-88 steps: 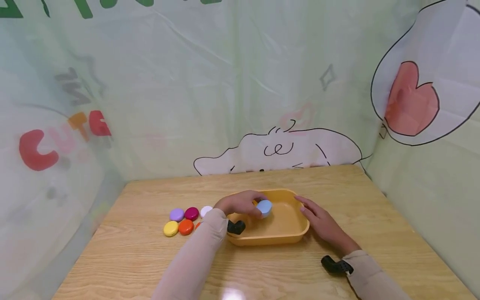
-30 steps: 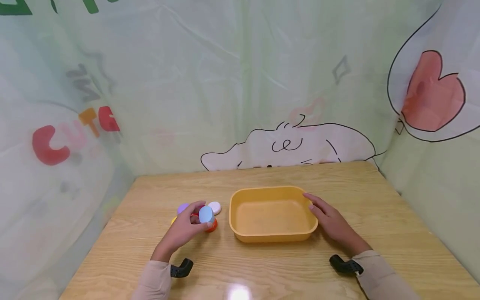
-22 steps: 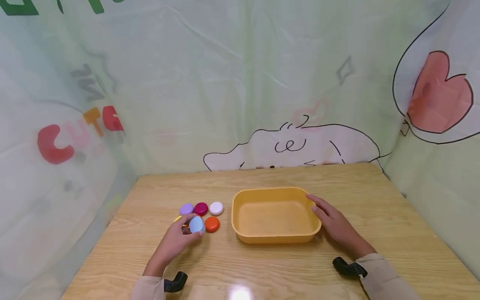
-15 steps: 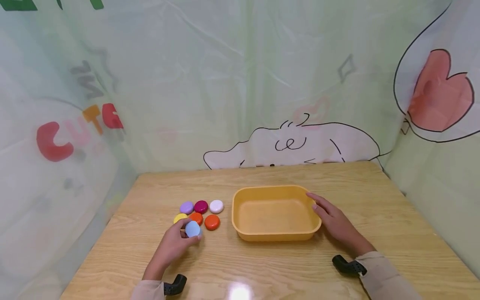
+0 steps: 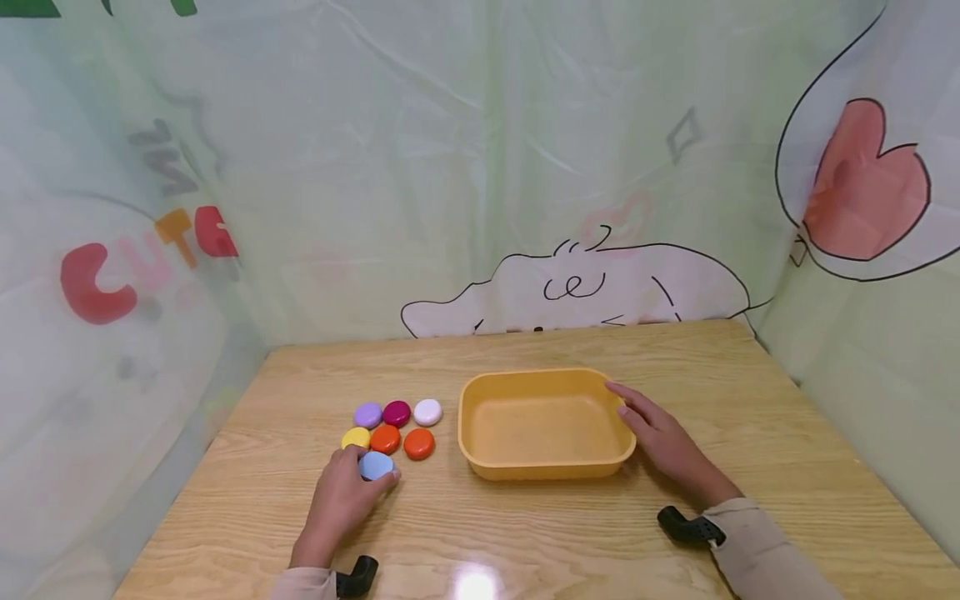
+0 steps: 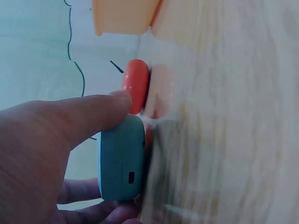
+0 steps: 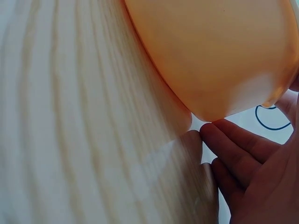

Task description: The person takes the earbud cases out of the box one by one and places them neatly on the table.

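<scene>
My left hand [image 5: 341,496] pinches a light-blue rounded disc [image 5: 377,467] between thumb and fingers, low at the front of a group of coloured discs. In the left wrist view the blue disc [image 6: 122,161] stands close above the wood, with a small dark slot in its side. An orange-red disc [image 6: 135,86] lies just beyond the thumb. My right hand [image 5: 663,437] rests with fairly straight fingers against the right end of a yellow-orange tray [image 5: 547,472]. The right wrist view shows fingertips [image 7: 212,133] touching the tray's wall [image 7: 215,60].
Several discs lie in two rows left of the tray: purple [image 5: 368,415], magenta [image 5: 397,413], white [image 5: 427,412], yellow [image 5: 356,438] and two orange-red [image 5: 419,443]. The wooden table [image 5: 525,542] ends at a printed curtain [image 5: 360,208] behind and at the sides.
My left hand has carried the blue disc out of the tray leftward, then down and nearer to me, in front of the other discs. The right hand has stayed at the tray's end.
</scene>
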Available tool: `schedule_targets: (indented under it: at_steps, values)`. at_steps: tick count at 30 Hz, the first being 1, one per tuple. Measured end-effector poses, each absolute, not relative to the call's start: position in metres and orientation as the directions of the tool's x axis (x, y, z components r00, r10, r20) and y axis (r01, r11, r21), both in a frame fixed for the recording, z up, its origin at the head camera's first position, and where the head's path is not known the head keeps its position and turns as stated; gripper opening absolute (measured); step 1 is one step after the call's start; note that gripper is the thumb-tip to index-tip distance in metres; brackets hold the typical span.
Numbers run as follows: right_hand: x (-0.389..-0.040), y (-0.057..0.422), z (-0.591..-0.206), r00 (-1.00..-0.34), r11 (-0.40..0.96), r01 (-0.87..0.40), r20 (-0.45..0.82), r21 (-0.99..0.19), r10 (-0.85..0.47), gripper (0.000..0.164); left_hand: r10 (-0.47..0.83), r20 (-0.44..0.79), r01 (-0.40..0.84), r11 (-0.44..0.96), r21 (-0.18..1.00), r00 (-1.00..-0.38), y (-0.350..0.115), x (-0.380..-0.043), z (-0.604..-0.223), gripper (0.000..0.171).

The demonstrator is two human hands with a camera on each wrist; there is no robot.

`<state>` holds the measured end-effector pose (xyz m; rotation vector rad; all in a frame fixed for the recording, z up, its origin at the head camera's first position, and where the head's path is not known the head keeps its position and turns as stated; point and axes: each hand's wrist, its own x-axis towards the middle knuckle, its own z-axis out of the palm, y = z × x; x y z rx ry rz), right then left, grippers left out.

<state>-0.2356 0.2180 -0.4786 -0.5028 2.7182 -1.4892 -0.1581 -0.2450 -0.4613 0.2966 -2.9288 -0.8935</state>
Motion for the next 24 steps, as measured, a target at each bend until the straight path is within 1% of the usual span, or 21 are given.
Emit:
schedule_targets:
  at_steps: [5,11,17,19,24]
  values:
    - [-0.235,0.215,-0.480,-0.950,0.500,-0.276,0.154,-0.821,-0.272,0.051,-0.224,0.012,-0.184,0.829,0.528,-0.975,-0.248,-0.160,-0.463,0.073]
    - [-0.234,0.216,-0.479,-0.953,0.521,-0.263,0.133,-0.812,-0.273,0.053,-0.239,0.018,-0.194,0.828,0.527,-0.971,-0.252,-0.158,-0.471,0.074]
    - [-0.234,0.221,-0.471,-0.961,0.521,-0.241,0.125,-0.819,-0.248,0.061,-0.269,0.022,-0.218,0.823,0.524,-0.963,-0.250,-0.153,-0.474,0.085]
    - [-0.234,0.223,-0.469,-0.963,0.519,-0.241,0.133,-0.820,-0.236,0.062,-0.280,0.031,-0.223,0.823,0.523,-0.960,-0.250,-0.152,-0.473,0.087]
    - [-0.236,0.228,-0.466,-0.964,0.558,-0.254,0.161,-0.790,-0.210,0.058,-0.322,0.082,-0.235,0.819,0.523,-0.943,-0.253,-0.150,-0.468,0.080]
